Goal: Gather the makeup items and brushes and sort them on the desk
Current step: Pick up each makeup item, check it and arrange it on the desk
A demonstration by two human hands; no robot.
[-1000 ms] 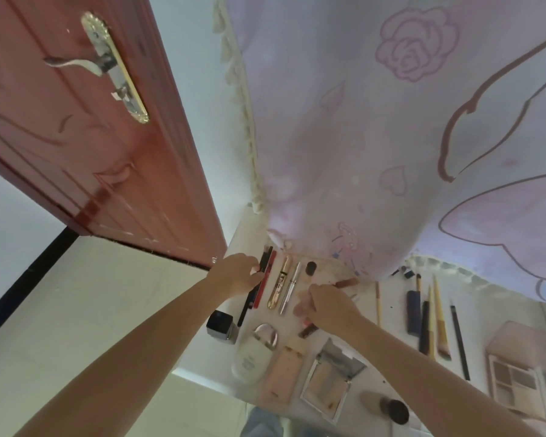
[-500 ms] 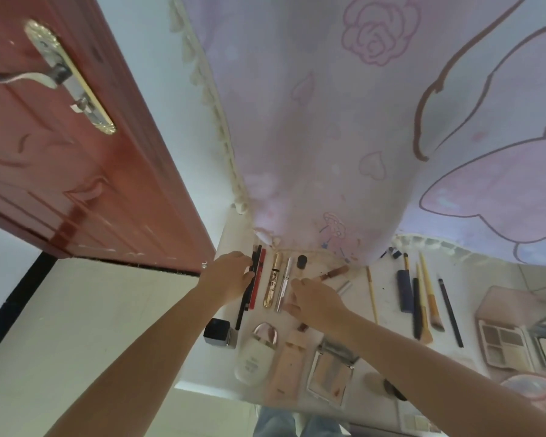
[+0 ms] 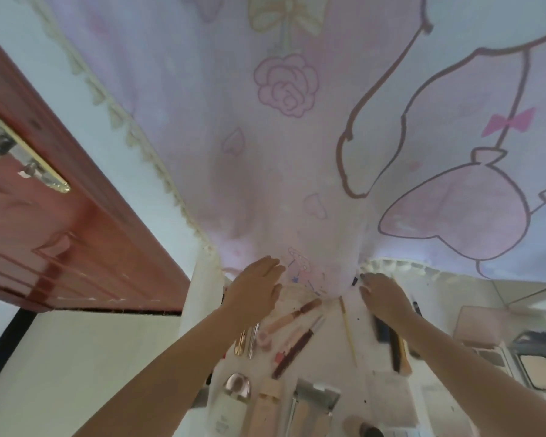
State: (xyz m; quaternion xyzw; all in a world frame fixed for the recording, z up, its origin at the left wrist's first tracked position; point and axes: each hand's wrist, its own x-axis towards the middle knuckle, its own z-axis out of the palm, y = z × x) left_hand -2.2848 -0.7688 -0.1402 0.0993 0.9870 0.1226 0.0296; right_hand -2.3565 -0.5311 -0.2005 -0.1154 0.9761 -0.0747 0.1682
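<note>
Reaching over the desk [image 3: 429, 313] toward the curtain [image 3: 297, 184].
Left hand [image 3: 254, 291] at 11 o'clock, right hand [image 3: 383, 294] at 1 o'clock; fingers are extended, nothing gripped.

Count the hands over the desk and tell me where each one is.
2. The left hand is spread open at the curtain hem, above the gold tubes. The right hand is over the dark brushes further right. Neither is hidden.

Two hands, left [image 3: 255, 290] and right [image 3: 383, 296], reach over a white desk [image 3: 429, 298]. At 6 o'clock lie two slim metallic tubes [image 3: 246, 340], one white bottle [image 3: 232, 405] and one mirror compact [image 3: 312, 411]; at 4 o'clock, two palettes [image 3: 483, 329].
</note>
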